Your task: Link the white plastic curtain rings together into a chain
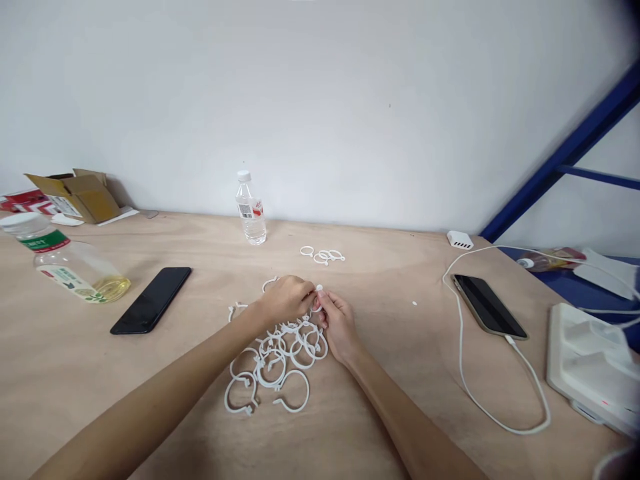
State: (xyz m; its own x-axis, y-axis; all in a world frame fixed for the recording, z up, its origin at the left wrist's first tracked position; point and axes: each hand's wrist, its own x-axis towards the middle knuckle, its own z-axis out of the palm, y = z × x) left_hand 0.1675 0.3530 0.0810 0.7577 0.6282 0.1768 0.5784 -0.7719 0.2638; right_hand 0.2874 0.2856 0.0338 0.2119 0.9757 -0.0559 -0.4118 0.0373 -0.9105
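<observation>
A small white plastic ring [317, 309] is pinched between my two hands, mostly hidden by the fingers. My left hand [289, 298] comes at it from the left with its fingers bent together. On the other side, my right hand [340, 325] grips it between thumb and fingers. Just below and left of the hands lies a loose pile of white plastic rings [271, 368], several of them gaping at a clasp. Farther back on the table, a small group of closed white rings [321, 257] lies flat.
A clear water bottle [251, 215] stands near the wall. To the left are a black phone [151, 300], a tilted bottle with yellow liquid [80, 267] and a cardboard box [89, 197]. On the right lie a charging phone [489, 305], its white cable [461, 347] and a white device [590, 360].
</observation>
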